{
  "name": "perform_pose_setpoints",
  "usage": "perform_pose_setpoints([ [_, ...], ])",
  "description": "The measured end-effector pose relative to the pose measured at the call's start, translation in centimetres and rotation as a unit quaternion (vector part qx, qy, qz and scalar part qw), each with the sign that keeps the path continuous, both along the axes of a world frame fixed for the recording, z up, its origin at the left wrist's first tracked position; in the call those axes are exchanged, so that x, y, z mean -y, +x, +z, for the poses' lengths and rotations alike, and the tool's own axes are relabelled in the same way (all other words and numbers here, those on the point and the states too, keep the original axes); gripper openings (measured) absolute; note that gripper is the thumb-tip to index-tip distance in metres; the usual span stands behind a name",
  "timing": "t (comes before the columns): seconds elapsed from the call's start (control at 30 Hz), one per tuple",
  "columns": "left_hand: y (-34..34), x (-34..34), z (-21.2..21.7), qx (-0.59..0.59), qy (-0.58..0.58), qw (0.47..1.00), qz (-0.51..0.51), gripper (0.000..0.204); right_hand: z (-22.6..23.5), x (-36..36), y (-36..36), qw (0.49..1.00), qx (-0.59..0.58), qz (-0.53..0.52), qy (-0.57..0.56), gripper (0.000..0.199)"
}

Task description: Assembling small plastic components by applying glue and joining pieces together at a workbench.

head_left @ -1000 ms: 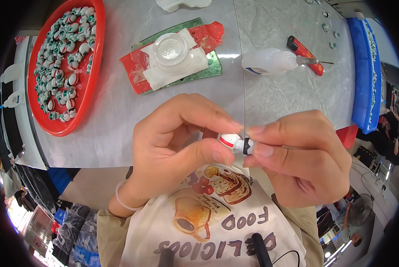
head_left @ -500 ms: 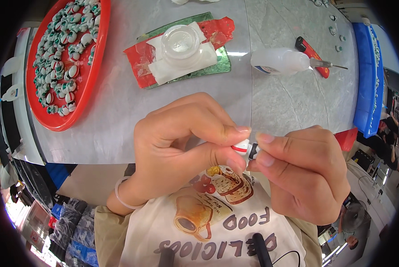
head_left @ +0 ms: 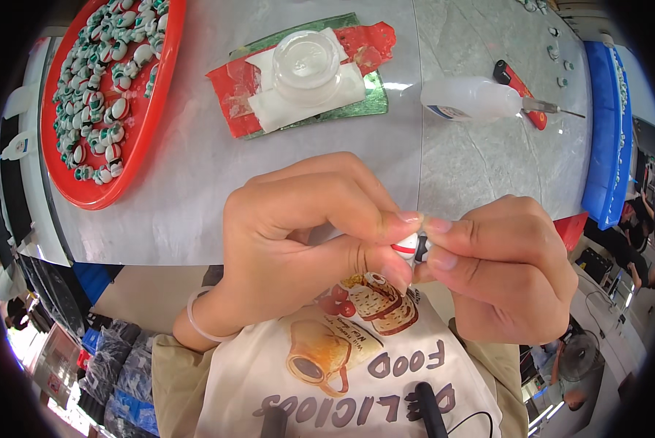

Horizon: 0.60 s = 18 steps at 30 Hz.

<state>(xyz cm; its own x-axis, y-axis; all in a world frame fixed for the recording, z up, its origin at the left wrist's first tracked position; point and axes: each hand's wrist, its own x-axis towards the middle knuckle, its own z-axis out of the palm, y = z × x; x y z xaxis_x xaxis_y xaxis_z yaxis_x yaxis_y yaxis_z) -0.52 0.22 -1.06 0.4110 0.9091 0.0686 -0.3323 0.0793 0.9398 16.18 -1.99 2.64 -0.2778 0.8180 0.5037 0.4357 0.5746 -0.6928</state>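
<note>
Mostly small beads [head_left: 97,95] in red tray [head_left: 148,135]

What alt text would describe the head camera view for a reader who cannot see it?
Left hand and right hand pinch one small red-and-white piece together above a grey table. Behind are a red tray of similar pieces, a clear dish on white paper and a glue bottle.

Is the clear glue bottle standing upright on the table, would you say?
No, the glue bottle lies on its side on the table.
</note>
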Motion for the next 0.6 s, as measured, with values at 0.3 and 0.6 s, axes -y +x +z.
perform_pose_setpoints([
  [0.3, -0.21, -0.02, -0.03, -0.002, 0.005, 1.000, -0.006, 0.019, 0.06, 0.32, -0.53, 0.999, -0.014, -0.018, -0.028, 0.024],
  [0.6, -0.35, -0.14, 0.07, -0.007, 0.002, 1.000, -0.021, 0.016, 0.05, 0.33, -0.53, 0.998, -0.016, -0.027, -0.046, 0.022],
])
